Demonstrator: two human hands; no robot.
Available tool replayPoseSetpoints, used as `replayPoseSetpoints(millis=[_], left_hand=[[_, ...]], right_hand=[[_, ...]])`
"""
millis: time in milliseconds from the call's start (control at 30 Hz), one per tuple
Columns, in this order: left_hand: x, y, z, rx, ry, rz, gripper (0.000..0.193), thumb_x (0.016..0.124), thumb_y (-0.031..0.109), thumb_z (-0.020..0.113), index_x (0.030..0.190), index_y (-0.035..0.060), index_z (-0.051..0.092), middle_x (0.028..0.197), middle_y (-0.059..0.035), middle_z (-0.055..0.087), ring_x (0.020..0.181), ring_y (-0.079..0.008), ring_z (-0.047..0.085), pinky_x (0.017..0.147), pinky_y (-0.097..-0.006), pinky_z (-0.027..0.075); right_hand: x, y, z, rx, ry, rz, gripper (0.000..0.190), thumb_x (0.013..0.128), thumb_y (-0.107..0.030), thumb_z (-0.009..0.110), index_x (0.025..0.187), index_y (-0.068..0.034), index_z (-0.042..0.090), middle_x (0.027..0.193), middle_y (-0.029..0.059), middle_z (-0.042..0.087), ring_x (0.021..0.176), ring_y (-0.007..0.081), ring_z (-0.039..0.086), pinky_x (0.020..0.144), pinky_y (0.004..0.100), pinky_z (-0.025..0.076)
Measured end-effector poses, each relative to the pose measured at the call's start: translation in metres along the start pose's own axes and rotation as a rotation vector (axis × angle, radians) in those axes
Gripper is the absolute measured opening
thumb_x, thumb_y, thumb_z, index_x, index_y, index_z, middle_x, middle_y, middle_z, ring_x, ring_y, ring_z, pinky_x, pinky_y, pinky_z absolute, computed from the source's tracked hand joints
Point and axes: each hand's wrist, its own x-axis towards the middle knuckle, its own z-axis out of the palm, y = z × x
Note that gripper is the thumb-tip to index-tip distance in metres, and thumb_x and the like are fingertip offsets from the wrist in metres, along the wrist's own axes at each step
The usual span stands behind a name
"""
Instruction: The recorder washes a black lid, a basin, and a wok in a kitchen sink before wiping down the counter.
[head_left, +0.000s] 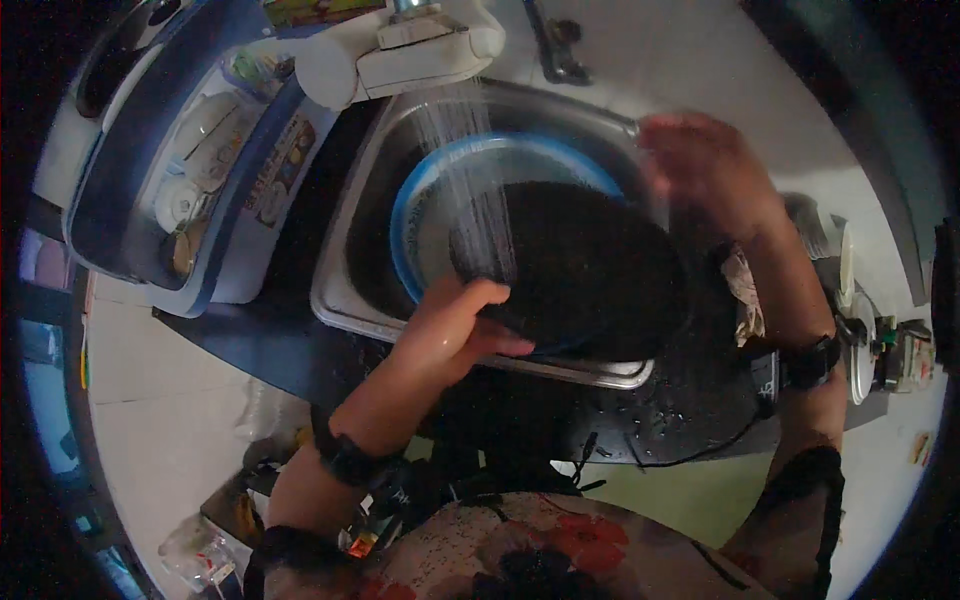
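Over a steel sink (352, 277), my left hand (465, 330) grips the near left edge of a dark round pan or wok (592, 270). The dark piece lies tilted over a blue-rimmed basin (409, 217) that stands in the sink. Water falls in a spray from a white faucet unit (420, 64) onto the dark piece's left side and the basin. My right hand (694, 161), blurred, is raised beyond the sink's right edge, apart from the dark piece; whether it holds anything does not show.
On the left stands a blue and white dish container (247, 202) with dishes inside. A crumpled cloth or paper (746, 296) and a black cable (697, 456) lie on the wet dark counter (615, 420) at the right. Kitchenware, including a round lid (862, 352), stands farther right.
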Motion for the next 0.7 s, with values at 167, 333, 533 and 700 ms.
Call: replayPoseSetpoints(millis=[167, 333, 533, 700], left_hand=[[-0.045, 0.012, -0.022, 0.871, -0.140, 0.503, 0.027, 0.078, 0.008, 0.058, 0.099, -0.0067, 0.050, 0.094, -0.0160, 0.057, 0.074, -0.0287, 0.064, 0.064, -0.0363, 0.057], [-0.077, 0.019, -0.019, 0.766, 0.038, 0.442, 0.024, 0.077, 0.002, 0.056, 0.099, -0.0054, 0.052, 0.088, -0.0164, 0.061, 0.072, -0.0282, 0.065, 0.060, -0.0344, 0.056], [-0.077, 0.036, -0.053, 0.198, 0.240, 0.002, 0.020, 0.078, 0.010, 0.056, 0.089, -0.0075, 0.056, 0.084, -0.0167, 0.061, 0.067, -0.0298, 0.064, 0.051, -0.0381, 0.056], [-0.094, 0.038, -0.042, 0.737, 0.335, 0.392, 0.017, 0.079, 0.010, 0.056, 0.086, -0.0065, 0.056, 0.081, -0.0152, 0.058, 0.062, -0.0320, 0.063, 0.046, -0.0392, 0.055]], right_hand=[[0.023, -0.022, 0.004, 0.033, -0.048, 0.033, 0.034, 0.086, -0.022, 0.053, 0.112, 0.000, 0.055, 0.105, 0.0091, 0.059, 0.093, 0.0182, 0.057, 0.081, 0.0275, 0.047], [0.055, -0.028, 0.016, 0.013, -0.120, -0.068, 0.035, 0.087, -0.026, 0.053, 0.111, 0.000, 0.056, 0.104, 0.0092, 0.059, 0.092, 0.0173, 0.057, 0.079, 0.0286, 0.048], [0.090, -0.020, 0.020, -0.058, -0.080, -0.090, 0.036, 0.086, -0.030, 0.054, 0.105, 0.000, 0.058, 0.095, 0.0092, 0.061, 0.087, 0.0177, 0.059, 0.076, 0.0314, 0.050], [0.112, -0.017, 0.010, -0.079, -0.219, -0.087, 0.035, 0.084, -0.030, 0.056, 0.101, 0.000, 0.060, 0.086, 0.0097, 0.062, 0.077, 0.0187, 0.061, 0.074, 0.0324, 0.051]])
